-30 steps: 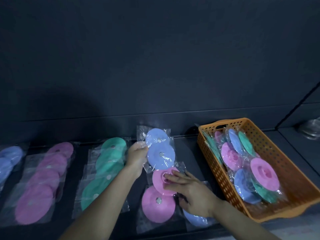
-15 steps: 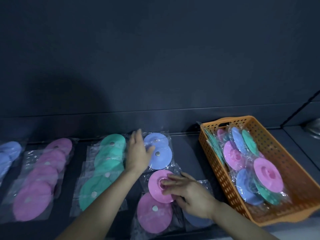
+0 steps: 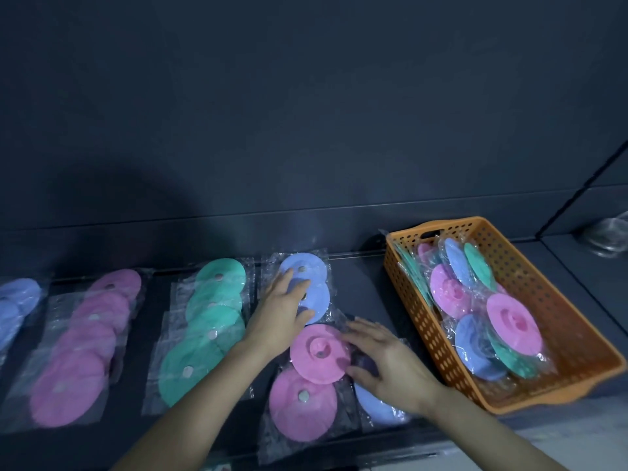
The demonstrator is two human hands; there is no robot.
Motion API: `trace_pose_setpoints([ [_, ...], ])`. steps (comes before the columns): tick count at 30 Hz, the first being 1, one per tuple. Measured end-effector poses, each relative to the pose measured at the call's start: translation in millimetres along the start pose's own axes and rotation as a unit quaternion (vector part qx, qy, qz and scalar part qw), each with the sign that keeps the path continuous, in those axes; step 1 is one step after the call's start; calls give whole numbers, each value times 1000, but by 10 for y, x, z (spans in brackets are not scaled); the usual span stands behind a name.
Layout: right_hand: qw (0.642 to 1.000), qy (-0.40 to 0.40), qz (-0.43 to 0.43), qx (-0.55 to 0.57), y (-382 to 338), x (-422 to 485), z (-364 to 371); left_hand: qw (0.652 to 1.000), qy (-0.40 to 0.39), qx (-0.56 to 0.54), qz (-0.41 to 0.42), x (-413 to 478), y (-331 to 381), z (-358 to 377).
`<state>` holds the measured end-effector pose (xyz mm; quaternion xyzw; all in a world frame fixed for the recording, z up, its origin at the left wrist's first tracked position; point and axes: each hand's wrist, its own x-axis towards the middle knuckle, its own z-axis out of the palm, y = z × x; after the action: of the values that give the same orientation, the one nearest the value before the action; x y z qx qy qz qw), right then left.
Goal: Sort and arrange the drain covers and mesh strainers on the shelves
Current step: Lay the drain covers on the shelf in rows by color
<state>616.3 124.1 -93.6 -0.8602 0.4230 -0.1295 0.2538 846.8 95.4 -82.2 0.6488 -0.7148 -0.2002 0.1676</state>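
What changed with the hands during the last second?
The left hand let go of the bagged blue round drain covers and now lies flat on them. The right hand slid from the middle of the upturned pink cover to its right edge. The orange perforated basket stayed.

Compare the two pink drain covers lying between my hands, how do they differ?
The upper pink cover shows a raised ring around its centre; the lower pink cover shows a smooth face with a grey centre dot. The upper one overlaps the lower one's far edge. Your right hand touches the upper one's edge; no hand touches the lower one. Both are round, pink and wrapped in clear plastic.
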Motion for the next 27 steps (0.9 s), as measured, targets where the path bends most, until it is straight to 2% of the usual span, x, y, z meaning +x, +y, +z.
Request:
trace_pose_setpoints([
  [3, 999, -16, -19, -23, -55, -42, 36, 998, 61, -19, 29, -208, 46, -23],
  [6, 997, -39, -29, -60, -143, -23, 114, 998, 61, -19, 14, -387, 31, -44],
  [9, 990, -57, -38, -124, -220, 32, 171, 1000, -4, -2, 17, -499, -4, -69],
  [14, 984, -39, -73, -155, -310, 114, 165, 994, -93, -57, 24, -637, -3, -97],
  [18, 996, 56, -69, -5, -416, 167, 25, 987, -82, -139, 26, -705, -45, -143],
  [22, 979, 157, -15, 127, -536, 297, -113, 970, -11, -244, -17, -727, -52, -189],
  [25, 955, 184, 37, 230, -614, 428, -181, 956, 95, -269, -73, -702, -9, -253],
  [27, 940, 166, 55, 293, -648, 498, -223, 930, 127, -325, -117, -713, 11, -302],
])
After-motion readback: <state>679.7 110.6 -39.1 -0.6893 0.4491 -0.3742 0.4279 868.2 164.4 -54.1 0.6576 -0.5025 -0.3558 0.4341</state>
